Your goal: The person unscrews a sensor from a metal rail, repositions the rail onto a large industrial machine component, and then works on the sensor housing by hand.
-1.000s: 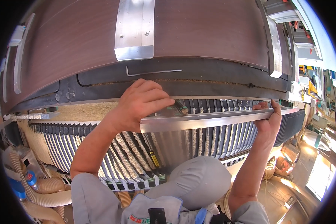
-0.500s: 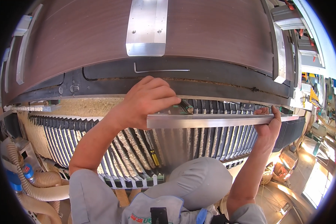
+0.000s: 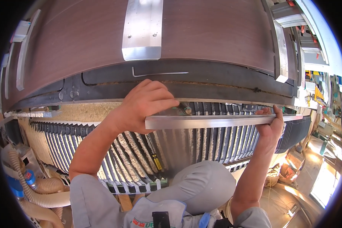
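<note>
A long silver metal bar (image 3: 209, 122) lies crosswise in front of me. My left hand (image 3: 144, 104) is closed at its left end, fingers curled above and part of the hand showing below it. The index finger reaches along the far side to a small dark piece (image 3: 185, 108), too unclear to name. My right hand (image 3: 270, 123) grips the bar near its right end, fingertips over the far edge. Beyond my left hand, a hex key (image 3: 159, 73) rests on the dark ledge (image 3: 216, 81). Under the bar run dark ribbed slats (image 3: 216, 142) coated with pale dust.
A brown panel (image 3: 216, 34) with a bright metal bracket (image 3: 142, 30) rises beyond the ledge. A yellow-and-black tool (image 3: 156, 161) lies among the slats. Ribbed beige hoses (image 3: 45, 195) fill the lower left. Metal brackets (image 3: 280, 53) stand at the right.
The whole scene has shifted slightly left in the view. Both hands keep their places on the bar, with little other visible movement.
</note>
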Motion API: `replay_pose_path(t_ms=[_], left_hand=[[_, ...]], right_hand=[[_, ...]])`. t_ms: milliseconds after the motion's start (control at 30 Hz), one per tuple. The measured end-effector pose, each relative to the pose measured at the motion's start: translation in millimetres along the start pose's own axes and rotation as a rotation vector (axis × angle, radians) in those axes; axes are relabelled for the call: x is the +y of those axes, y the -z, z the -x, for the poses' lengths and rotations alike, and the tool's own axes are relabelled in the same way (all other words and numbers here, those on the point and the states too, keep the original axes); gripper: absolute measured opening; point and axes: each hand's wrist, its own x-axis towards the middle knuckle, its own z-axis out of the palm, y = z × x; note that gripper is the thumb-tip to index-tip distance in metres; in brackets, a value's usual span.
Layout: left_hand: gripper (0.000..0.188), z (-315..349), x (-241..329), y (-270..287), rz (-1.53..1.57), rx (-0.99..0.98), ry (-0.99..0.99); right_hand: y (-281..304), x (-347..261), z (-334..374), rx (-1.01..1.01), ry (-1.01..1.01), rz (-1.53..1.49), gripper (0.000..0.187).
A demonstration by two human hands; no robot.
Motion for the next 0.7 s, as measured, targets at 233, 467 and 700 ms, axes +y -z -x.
replay_pose_path(t_ms=[233,467,700], left_hand=[[0.057,-3.9,3.1,3.0,-0.007,0.014,-0.024],[0.057,-4.2,1.8,-1.0,-0.028,0.001,-0.037],[0.055,-5.3,5.5,5.8,-0.068,-0.009,-0.033]], right_hand=[[2.8,1.6,-2.3,-0.080,0.001,-0.021,0.024],[8.4,1.1,3.5,-0.016,0.025,0.005,0.023],[8.9,10.6,15.1,-0.197,0.027,0.105,0.056]])
